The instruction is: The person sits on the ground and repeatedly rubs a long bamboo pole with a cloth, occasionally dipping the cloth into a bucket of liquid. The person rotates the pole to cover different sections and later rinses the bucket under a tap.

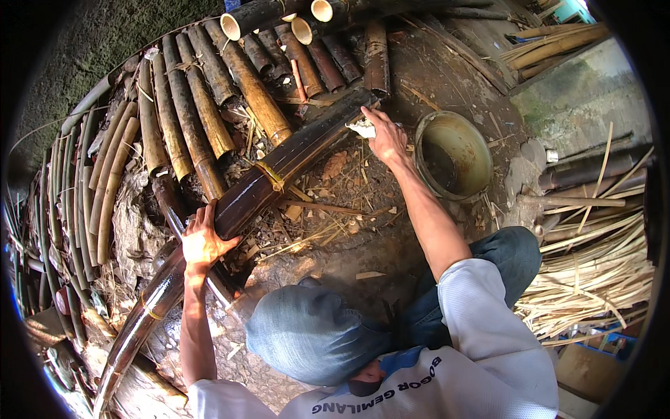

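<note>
A long, dark, wet bamboo pole (241, 206) runs slantwise from the lower left to the upper middle, with yellowish rings at its joints. Over its lower half lies my left hand (202, 241), gripping it with the thumb spread on the near side. Close to the pole's far end, my right hand (388, 140) is closed on a crumpled whitish rag (363, 128), which is at the pole's near side. Part of the rag is hidden by the fingers. Just right of that hand stands a round bucket (480, 150) with dark contents.
Cut bamboo lengths (199, 98) lie in a row beyond the pole. More thick bamboo poles (262, 15) rest across the top, cut ends showing. Bundled pale strips (593, 272) are piled at the right, beside a concrete block (579, 94). Shavings litter the ground.
</note>
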Demonstrator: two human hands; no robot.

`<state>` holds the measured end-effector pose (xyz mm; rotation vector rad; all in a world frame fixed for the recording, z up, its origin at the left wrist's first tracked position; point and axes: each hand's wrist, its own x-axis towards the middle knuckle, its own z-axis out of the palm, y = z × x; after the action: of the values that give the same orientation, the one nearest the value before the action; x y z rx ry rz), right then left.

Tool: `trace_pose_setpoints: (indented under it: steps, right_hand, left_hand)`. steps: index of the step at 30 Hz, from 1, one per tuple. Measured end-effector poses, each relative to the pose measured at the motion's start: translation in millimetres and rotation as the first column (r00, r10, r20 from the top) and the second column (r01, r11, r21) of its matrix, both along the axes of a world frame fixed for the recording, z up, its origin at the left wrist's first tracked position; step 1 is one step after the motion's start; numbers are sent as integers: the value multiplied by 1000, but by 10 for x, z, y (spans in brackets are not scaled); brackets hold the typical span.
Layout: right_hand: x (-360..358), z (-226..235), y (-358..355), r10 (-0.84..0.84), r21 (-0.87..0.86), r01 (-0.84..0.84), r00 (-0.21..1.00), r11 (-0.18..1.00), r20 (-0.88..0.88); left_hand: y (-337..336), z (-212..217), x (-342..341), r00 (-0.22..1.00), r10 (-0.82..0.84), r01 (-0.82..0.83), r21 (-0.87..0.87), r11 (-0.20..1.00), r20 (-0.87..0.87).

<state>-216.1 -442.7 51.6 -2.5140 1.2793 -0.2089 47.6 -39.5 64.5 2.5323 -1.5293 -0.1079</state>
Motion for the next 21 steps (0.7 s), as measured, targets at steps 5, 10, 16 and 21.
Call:
trace_pose_setpoints:
  steps: [5, 10, 16, 21]
  right_hand:
    - [-102, -77, 62, 27, 22, -29, 998, 999, 60]
    - [-15, -297, 275, 18, -40, -13, 994, 999, 112]
    - [123, -600, 988, 163, 58, -161, 986, 985, -22]
    - [225, -852, 1708, 451, 233, -429, 891, 873, -48]
  left_hand:
    - [5, 0, -13, 1000, 3, -3, -9, 1000, 1]
    - [11, 2, -22, 1000, 5, -5, -25, 1000, 17]
    - [1, 1, -25, 1000, 0, 0, -29, 1000, 20]
    - [18, 29, -35, 999, -1, 2, -24, 1000, 38]
